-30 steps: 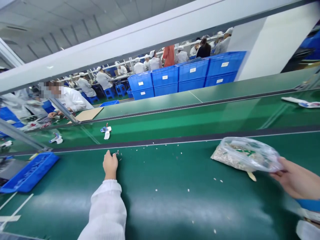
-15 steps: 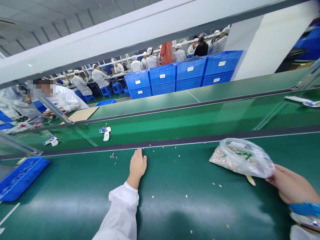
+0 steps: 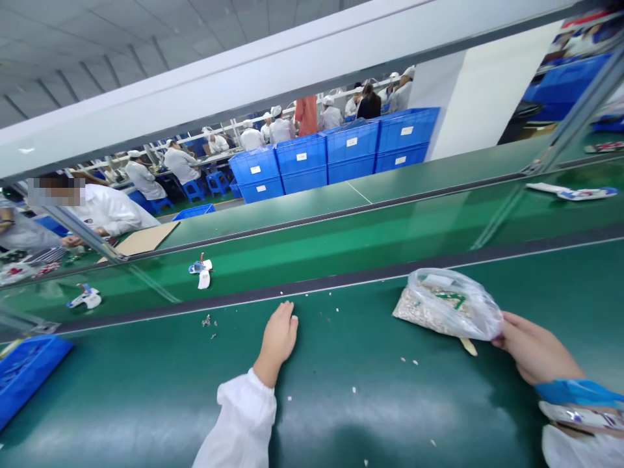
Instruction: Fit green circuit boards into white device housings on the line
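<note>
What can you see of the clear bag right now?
The clear bag looks like thin, glossy, wrinkled plastic. It lies slumped on the green work surface, its fuller left end holding many small pale pieces. Green patches show too; whether print or contents, I can't tell. The right hand grips its loose right end. A pale strip shows at its lower edge, perhaps tucked under it.

Labelled blue bins [image 3: 303, 180] stand in two stacked tiers at upper centre. To their left, workers in white [image 3: 180, 162] sit on blue stools [image 3: 194, 190]. A cardboard sheet [image 3: 146, 239] lies at centre left, beyond a green strip [image 3: 336, 244] bearing white-and-blue parts [image 3: 204, 279]. A blue tray [image 3: 36, 382] occupies the lower left.
</note>
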### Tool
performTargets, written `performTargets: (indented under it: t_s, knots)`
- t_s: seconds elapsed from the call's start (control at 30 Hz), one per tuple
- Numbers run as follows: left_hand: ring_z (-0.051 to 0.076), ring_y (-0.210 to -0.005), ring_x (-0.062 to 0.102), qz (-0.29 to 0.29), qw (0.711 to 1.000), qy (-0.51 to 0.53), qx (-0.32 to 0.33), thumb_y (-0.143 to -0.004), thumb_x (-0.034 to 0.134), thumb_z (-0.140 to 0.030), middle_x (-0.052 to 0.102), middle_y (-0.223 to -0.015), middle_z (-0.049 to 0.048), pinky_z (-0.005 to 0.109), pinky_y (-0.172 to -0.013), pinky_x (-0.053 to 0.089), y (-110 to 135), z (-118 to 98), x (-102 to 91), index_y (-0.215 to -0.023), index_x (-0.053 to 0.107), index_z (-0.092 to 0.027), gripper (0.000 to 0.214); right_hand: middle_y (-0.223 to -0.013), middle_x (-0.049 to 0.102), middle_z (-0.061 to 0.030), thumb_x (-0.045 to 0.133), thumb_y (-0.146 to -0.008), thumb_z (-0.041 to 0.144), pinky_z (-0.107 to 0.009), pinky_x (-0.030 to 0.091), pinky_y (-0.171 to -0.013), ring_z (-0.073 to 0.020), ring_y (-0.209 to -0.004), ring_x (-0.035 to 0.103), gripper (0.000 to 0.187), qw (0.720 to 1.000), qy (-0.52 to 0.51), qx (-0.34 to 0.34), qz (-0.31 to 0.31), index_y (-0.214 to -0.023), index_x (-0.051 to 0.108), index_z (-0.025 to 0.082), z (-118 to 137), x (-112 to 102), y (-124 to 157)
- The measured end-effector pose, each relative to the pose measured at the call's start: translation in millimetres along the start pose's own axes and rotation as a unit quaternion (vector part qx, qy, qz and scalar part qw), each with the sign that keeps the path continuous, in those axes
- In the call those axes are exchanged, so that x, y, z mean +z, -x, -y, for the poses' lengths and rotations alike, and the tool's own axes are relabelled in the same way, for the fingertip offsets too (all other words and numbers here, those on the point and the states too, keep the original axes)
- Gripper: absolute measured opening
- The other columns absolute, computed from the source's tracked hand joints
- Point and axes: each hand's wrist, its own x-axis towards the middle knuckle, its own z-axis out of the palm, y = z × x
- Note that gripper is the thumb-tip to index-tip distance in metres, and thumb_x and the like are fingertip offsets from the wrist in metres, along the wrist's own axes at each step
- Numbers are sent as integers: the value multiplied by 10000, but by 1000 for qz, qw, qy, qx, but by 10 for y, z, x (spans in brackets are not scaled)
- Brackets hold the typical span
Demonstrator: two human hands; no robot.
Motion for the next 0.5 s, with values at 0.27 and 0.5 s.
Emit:
performTargets:
  t_s: [0.27, 0.5]
  knots:
    - [267, -1157, 511, -38, 998, 5, -42, -888, 547, -312, 489, -1331, 100, 518, -949, 426, -328, 92, 7, -1237, 511, -201, 368, -516, 561, -57, 626, -534, 214, -297, 372, -445, -134, -447, 445, 43, 999, -12, 30, 25, -503, 598, 222, -55, -19, -47]
    - [240, -1097, 557, 40, 998, 44, 35, -888, 550, -306, 565, -1239, 88, 488, -924, 454, -118, -70, 40, -1156, 567, -184, 295, -517, 537, 6, 603, -720, 147, -238, 382, -466, -96, -462, 443, 63, 998, 1, 38, 53, -666, 635, 159, 1, -4, 9]
